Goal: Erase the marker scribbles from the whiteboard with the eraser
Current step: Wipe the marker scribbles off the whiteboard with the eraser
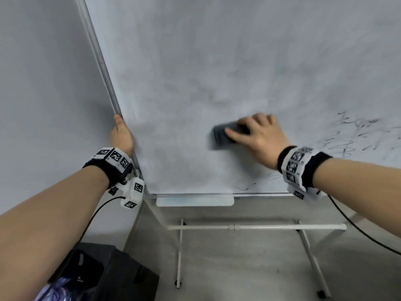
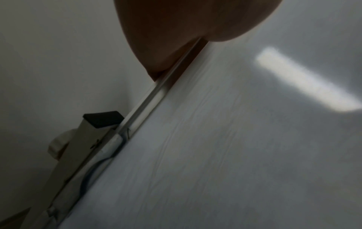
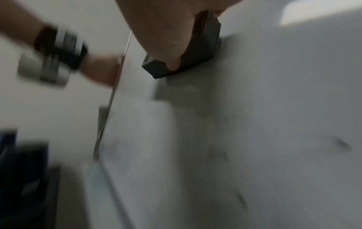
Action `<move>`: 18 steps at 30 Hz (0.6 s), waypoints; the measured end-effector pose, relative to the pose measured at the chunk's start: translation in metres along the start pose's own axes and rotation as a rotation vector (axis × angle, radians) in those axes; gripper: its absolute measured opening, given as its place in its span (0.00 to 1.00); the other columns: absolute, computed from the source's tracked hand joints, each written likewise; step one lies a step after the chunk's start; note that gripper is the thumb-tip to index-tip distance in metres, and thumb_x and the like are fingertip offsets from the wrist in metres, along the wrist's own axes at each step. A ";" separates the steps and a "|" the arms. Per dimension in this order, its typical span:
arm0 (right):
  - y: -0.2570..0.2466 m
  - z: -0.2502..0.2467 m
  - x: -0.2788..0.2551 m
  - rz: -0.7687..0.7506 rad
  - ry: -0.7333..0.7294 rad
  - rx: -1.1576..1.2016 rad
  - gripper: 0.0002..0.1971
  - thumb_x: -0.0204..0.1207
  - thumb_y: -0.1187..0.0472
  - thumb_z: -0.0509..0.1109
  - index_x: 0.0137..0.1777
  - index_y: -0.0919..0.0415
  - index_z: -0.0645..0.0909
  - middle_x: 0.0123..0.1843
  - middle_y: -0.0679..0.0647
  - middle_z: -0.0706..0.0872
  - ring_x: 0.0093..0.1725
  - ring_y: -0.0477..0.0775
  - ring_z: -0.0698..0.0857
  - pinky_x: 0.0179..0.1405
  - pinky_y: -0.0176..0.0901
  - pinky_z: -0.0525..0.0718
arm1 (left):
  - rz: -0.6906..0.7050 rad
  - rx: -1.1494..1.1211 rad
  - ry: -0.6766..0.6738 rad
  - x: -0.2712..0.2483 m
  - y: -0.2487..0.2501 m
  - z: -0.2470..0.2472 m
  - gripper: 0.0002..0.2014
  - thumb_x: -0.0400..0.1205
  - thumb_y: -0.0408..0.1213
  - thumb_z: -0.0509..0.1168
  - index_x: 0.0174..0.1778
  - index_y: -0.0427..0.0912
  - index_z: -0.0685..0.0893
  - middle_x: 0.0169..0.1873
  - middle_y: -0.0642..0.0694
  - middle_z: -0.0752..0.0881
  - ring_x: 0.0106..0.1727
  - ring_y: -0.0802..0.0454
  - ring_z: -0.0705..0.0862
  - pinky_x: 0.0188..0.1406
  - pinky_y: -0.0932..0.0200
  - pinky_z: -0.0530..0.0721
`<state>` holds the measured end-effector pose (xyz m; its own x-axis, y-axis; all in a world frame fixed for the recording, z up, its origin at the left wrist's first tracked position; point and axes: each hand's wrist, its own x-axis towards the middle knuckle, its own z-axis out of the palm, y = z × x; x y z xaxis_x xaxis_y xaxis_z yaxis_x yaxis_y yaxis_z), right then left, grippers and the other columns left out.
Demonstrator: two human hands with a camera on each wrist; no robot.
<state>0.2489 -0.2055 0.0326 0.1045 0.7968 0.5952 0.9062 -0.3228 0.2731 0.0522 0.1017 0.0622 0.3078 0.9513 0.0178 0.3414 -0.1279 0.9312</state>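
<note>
While the wiping is going on, the stock of the board is standing as follows, every place being given from the dark grey rectangular block eraser [image 1: 225, 134].

Eraser: lying flat against the big white framed whiteboard [image 1: 195, 61], in its lower middle part; its outline is blurring.

Right hand [image 1: 259, 139]: gripping the eraser, thumb curling along its near edge and fingers over its back, pressing it to the surface.

Left hand [image 1: 121, 135]: far left of the eraser, gripping the whiteboard's grey metal side frame [image 1: 102, 61]; thumb lying up along the frame, the other fingers being hidden behind it.

Cleared ground: above, left of and just below the eraser the surface is showing only grey smeared haze and faint ghost strokes.

Remaining, large: thin black marker scribbles [image 1: 355, 135] are sitting well to the right of the eraser, untouched by the look of them.

Remaining, small: a few thin black marker traces [image 1: 249, 185] are lingering below the eraser, near the bottom frame.

Judgement: roughly the left and middle are looking done; the right-hand patch and the low traces are waiting.
</note>
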 end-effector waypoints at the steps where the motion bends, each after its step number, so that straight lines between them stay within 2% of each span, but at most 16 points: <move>1: 0.004 -0.007 0.012 0.054 0.063 0.048 0.25 0.76 0.64 0.66 0.73 0.47 0.78 0.62 0.62 0.81 0.54 0.64 0.74 0.47 0.56 0.69 | -0.001 -0.003 0.006 0.001 -0.001 -0.001 0.36 0.92 0.59 0.38 0.82 0.36 0.72 0.81 0.36 0.72 0.82 0.40 0.69 0.79 0.56 0.64; 3: 0.007 -0.009 0.016 0.065 0.138 0.111 0.23 0.78 0.61 0.67 0.72 0.46 0.78 0.61 0.62 0.82 0.53 0.64 0.74 0.46 0.55 0.69 | 0.003 -0.015 0.006 0.002 -0.004 -0.001 0.35 0.92 0.59 0.39 0.82 0.37 0.72 0.80 0.37 0.73 0.82 0.40 0.70 0.78 0.57 0.64; 5: 0.005 0.007 -0.006 -0.043 0.100 0.123 0.26 0.75 0.64 0.69 0.72 0.44 0.76 0.58 0.63 0.82 0.50 0.64 0.74 0.44 0.55 0.70 | -0.003 -0.021 0.017 0.000 -0.005 -0.002 0.34 0.92 0.58 0.39 0.81 0.36 0.73 0.80 0.37 0.73 0.81 0.41 0.71 0.76 0.59 0.65; 7: 0.003 0.031 -0.046 -0.143 -0.038 0.105 0.30 0.70 0.68 0.72 0.71 0.44 0.76 0.55 0.63 0.83 0.48 0.63 0.74 0.44 0.55 0.70 | 0.005 -0.025 0.029 -0.002 -0.002 -0.001 0.34 0.93 0.57 0.40 0.80 0.35 0.74 0.79 0.37 0.74 0.80 0.41 0.71 0.74 0.60 0.66; 11: 0.000 0.072 -0.142 -0.172 -0.301 0.025 0.33 0.59 0.68 0.79 0.66 0.44 0.82 0.52 0.60 0.83 0.50 0.63 0.76 0.44 0.56 0.72 | 0.009 -0.021 0.032 -0.004 -0.002 -0.001 0.33 0.93 0.57 0.40 0.81 0.37 0.73 0.80 0.39 0.74 0.81 0.43 0.70 0.75 0.61 0.65; 13: -0.002 0.081 -0.172 -0.169 -0.383 -0.015 0.34 0.54 0.70 0.80 0.63 0.46 0.85 0.51 0.60 0.83 0.50 0.63 0.75 0.44 0.56 0.71 | 0.014 -0.007 0.055 -0.004 -0.001 0.001 0.33 0.93 0.58 0.40 0.82 0.38 0.71 0.82 0.39 0.71 0.83 0.43 0.68 0.77 0.60 0.63; 15: -0.007 0.084 -0.175 -0.165 -0.355 -0.011 0.30 0.58 0.70 0.76 0.62 0.47 0.86 0.51 0.60 0.83 0.50 0.63 0.75 0.44 0.56 0.71 | 0.017 0.003 0.066 -0.002 -0.003 0.002 0.33 0.93 0.57 0.40 0.82 0.38 0.71 0.82 0.39 0.71 0.83 0.43 0.68 0.77 0.60 0.63; 17: -0.019 0.085 -0.156 -0.183 -0.288 0.026 0.25 0.68 0.66 0.64 0.63 0.47 0.85 0.52 0.59 0.83 0.50 0.62 0.74 0.46 0.55 0.72 | 0.001 0.006 0.075 -0.002 -0.004 0.004 0.34 0.92 0.58 0.41 0.82 0.37 0.72 0.81 0.38 0.72 0.82 0.42 0.69 0.77 0.58 0.63; 18: -0.027 0.084 -0.142 -0.198 -0.269 0.036 0.25 0.70 0.65 0.58 0.64 0.47 0.84 0.53 0.59 0.83 0.51 0.62 0.74 0.46 0.55 0.73 | -0.007 0.010 0.080 -0.003 -0.004 0.006 0.34 0.92 0.59 0.41 0.82 0.38 0.72 0.81 0.38 0.72 0.82 0.42 0.69 0.78 0.57 0.64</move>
<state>0.2443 -0.2672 -0.1233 0.0249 0.9500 0.3113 0.9332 -0.1338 0.3336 0.0548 0.0979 0.0561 0.2331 0.9716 0.0409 0.3519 -0.1235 0.9279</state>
